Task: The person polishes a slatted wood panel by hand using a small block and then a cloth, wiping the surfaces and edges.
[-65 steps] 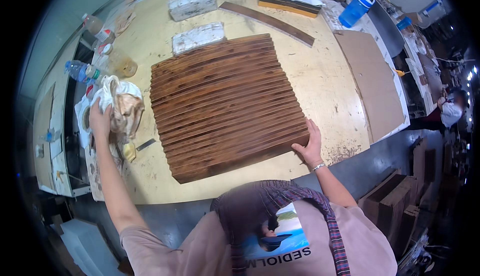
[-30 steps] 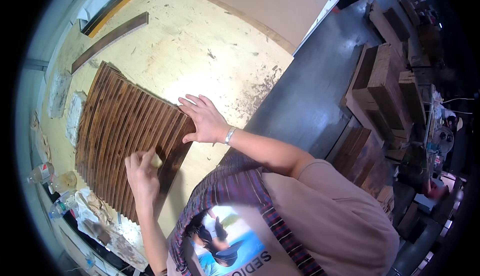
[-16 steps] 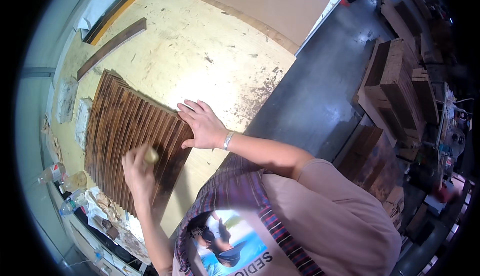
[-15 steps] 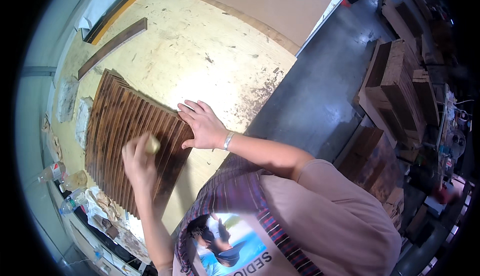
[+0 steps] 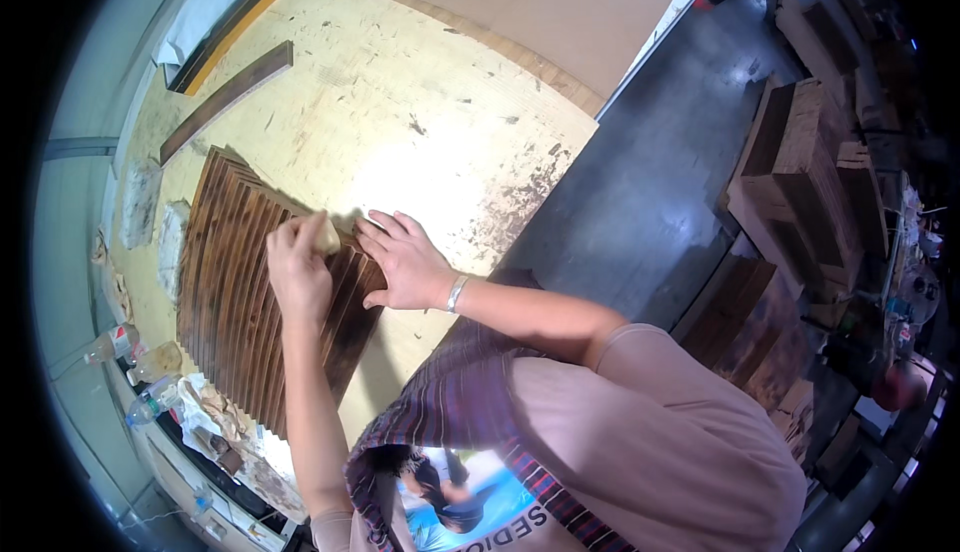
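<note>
A dark brown stained wooden panel with many narrow parallel slats lies on the pale, stain-spotted worktable. My left hand is curled over the panel's far part, fingers closed on a small pale yellow pad; whether it is sponge or folded abrasive I cannot tell. Beside it, my right hand rests spread out on the panel's right end, thumb and fingers apart, pressing on the wood. A metal bracelet circles the right wrist.
A loose brown wooden strip lies beyond the panel. Whitish blocks stand by its left edge. Plastic bottles and crumpled paper sit near left. A brown board covers the far end. Wooden furniture pieces stand on the floor at right.
My left hand has slid away from me and slightly right with the pad, toward the panel's far edge and nearer my right hand. The right hand stays on the panel.
</note>
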A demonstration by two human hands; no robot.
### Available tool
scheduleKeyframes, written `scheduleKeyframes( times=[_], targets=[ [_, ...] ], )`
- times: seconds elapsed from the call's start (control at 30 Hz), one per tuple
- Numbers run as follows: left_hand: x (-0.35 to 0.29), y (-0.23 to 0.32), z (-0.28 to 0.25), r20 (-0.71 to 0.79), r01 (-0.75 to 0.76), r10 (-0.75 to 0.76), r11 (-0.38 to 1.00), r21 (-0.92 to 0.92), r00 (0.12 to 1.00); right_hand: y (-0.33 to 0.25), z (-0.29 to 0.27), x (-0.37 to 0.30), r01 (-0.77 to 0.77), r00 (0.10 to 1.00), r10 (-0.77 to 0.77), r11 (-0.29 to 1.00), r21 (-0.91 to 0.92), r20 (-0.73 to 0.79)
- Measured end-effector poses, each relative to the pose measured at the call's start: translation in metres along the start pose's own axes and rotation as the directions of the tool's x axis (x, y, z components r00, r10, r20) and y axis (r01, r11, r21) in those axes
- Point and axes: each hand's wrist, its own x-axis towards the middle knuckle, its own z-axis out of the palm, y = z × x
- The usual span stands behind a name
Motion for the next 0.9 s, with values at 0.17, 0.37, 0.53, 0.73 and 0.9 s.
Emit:
scheduleKeyframes(
  times=[0.17, 0.37, 0.53, 0.73, 0.9],
  targets=[
    [0.011, 0.009, 0.001, -0.091, -0.002, -0.008, 0.994, -0.108, 0.996, 0.006, -0.001, 0.001, -0.016, 1.000, 0.017, 1.000, -0.008, 0.009],
    [-0.049, -0.060, -0.014, 0.033, 0.246, -0.248, 0.968, 0.047, 0.968, 0.005, 0.004, 0.001, -0.003, 1.000, 0.003, 1.000, 0.002, -0.013],
    [-0.033, -0.016, -0.005, -0.141, 0.186, -0.187, 0.982, -0.018, 0.972, 0.004, -0.002, 0.002, -0.007, 1.000, 0.007, 0.999, -0.036, 0.009],
    [-0.070, -0.030, -0.001, -0.020, 0.243, -0.245, 0.966, -0.090, 0.969, 0.011, 0.003, 0.002, 0.006, 0.999, -0.006, 1.000, -0.013, -0.038],
    [-0.288, -0.161, -0.043, -0.106, 0.685, -0.703, 0.710, -0.163, 0.703, 0.003, 0.004, 0.000, 0.029, 0.999, -0.029, 0.999, 0.013, -0.029]
  ],
)
